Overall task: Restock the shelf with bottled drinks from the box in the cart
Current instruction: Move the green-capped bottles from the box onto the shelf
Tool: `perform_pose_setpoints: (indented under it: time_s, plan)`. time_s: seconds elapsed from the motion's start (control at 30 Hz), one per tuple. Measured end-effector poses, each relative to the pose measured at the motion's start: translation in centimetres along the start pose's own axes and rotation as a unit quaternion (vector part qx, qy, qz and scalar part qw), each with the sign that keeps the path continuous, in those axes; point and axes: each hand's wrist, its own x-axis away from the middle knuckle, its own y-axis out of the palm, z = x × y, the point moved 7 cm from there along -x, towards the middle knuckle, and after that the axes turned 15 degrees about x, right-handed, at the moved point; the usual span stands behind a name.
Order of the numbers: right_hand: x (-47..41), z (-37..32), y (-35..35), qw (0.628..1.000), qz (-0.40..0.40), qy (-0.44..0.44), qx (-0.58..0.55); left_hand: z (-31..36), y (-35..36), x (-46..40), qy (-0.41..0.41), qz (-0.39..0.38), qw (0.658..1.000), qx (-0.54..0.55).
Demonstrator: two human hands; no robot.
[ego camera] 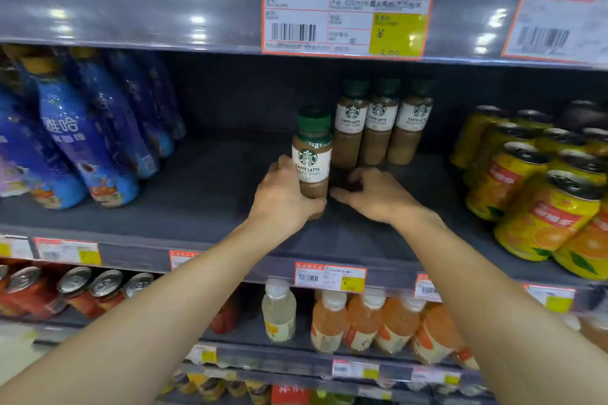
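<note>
Left hand (pixel 283 197) grips the lower body of a caffe latte bottle (pixel 311 154), upright on the dark shelf board (pixel 197 194), just left-front of three matching bottles (pixel 378 122) at the back; full, rigid and smooth-sided, it probably feels moderately heavy and a bit slick, so low on the body below the label looks the safest hold. Right hand (pixel 371 194) lies beside it, fingers curled toward the board (cannot tell if holding anything). Blue bottles (pixel 82 141) far left, yellow cans (pixel 539 194) right, bare board between.
</note>
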Motion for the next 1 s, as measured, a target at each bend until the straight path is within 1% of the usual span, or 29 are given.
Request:
perform_pose_setpoints:
  time_s: [0.1, 0.17, 0.3, 0.47, 0.77, 1.0]
  plan:
    - [3.0, 0.0, 1.2, 0.994, -0.082, -0.038, 0.066, -0.3, 0.3, -1.1, -0.004, 0.002, 1.0, 0.007]
    - [4.5, 0.3, 1.5, 0.988, -0.098, -0.055, 0.103, -0.5, 0.6, -2.0, -0.01, 0.0, 1.0, 0.018]
    - [6.5, 1.4, 1.6, 0.989, -0.075, -0.059, 0.115, -0.9, 1.3, -3.7, -0.013, -0.003, 0.999, 0.029]
    - [7.3, 1.4, 2.0, 0.988, -0.03, -0.071, 0.137, -0.9, 2.1, -5.4, 0.003, -0.002, 0.999, 0.045]
    - [7.3, 1.5, 1.9, 0.988, -0.018, -0.061, 0.144, -0.8, 3.1, -8.0, -0.013, -0.001, 0.997, 0.081]
    - [7.4, 1.5, 1.8, 0.99, -0.006, -0.058, 0.132, -0.7, 3.7, -9.5, -0.01, 0.007, 0.997, 0.074]
